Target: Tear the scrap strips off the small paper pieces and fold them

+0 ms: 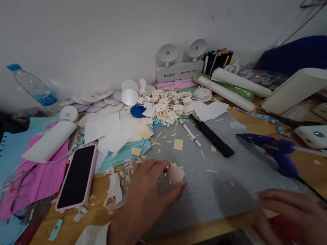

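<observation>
A small pale piece (177, 173) sits on the grey mat (201, 203), grasped lightly between the thumb and fingers of the left hand (149, 189), probably by its edges to steady it. Those fingers cover part of it, so its full shape is unclear. At three o'clock, the blue glue gun (281, 148) seems laid within the right hand's reach. That right hand (295, 211), at four o'clock, is blurred and partly cut off; I cannot tell whether it holds anything. At twelve o'clock, the card heap (167, 107) seems pushed back to free working room; its lower layers are hidden.
</observation>
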The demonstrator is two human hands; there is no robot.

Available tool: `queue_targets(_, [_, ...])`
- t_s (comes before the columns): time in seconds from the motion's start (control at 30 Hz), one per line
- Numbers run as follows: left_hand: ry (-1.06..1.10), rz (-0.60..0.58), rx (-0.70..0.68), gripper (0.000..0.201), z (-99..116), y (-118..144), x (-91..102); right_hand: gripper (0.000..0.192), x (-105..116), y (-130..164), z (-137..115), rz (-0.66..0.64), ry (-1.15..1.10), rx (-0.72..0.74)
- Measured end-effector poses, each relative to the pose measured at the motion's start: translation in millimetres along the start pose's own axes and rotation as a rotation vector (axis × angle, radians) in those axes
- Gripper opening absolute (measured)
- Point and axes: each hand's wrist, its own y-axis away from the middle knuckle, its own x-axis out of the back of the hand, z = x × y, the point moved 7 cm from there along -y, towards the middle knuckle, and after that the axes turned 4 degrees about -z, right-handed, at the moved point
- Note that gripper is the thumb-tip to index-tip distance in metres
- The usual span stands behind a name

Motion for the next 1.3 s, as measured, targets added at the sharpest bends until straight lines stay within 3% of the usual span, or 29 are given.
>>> queue_targets(0.07, [-0.015, 0.017, -0.015, 0.034, 7.3, 0.8, 0.4, 0.017, -20.1, -24.1, -38.5, -0.04, -0.107, 0.182])
queue_targets(0.13, [-0.028, 0.039, -0.019, 0.036, 12.1, 2.4, 1.7, 0.026, -36.8, -45.5, -61.7, -0.072, -0.164, 0.269])
queue_targets(0.3, [-0.105, 0.08, 0.042, 0.033, 7.5, 6.2, 5.9, 0.022, -60.6, -78.5, -76.7, -0.151, -0.238, 0.312])
queue_targets(0.53, [-0.048, 0.049, 0.129, 0.032, -11.1, 2.7, -1.4, 0.019, -79.8, -89.9, -73.7, -0.266, -0.268, 0.341])
queue_targets(0.67, [-0.006, 0.053, 0.145, 0.031, -18.3, -0.3, -8.0, 0.018, -85.5, -94.0, -67.2, -0.269, -0.294, 0.328])
queue_targets(0.9, [0.207, 0.066, 0.196, 0.024, -28.6, 1.4, -4.0, 0.02, -107.9, -100.6, -36.2, -0.383, -0.443, 0.18])
queue_targets(1.0, [0.255, 0.064, 0.167, 0.027, -33.8, 3.0, -0.9, 0.021, -118.9, -100.6, -23.1, -0.446, -0.527, 0.101])
queue_targets(1.1, [0.232, -0.021, 0.137, 0.031, -41.4, 2.8, -5.7, 0.019, -121.8, -100.3, -17.2, -0.469, -0.56, 0.063])
queue_targets(1.3, [0.051, -0.132, 0.004, 0.043, -46.7, -3.5, -13.9, 0.016, -117.7, -97.2, -22.1, -0.467, -0.532, 0.123])
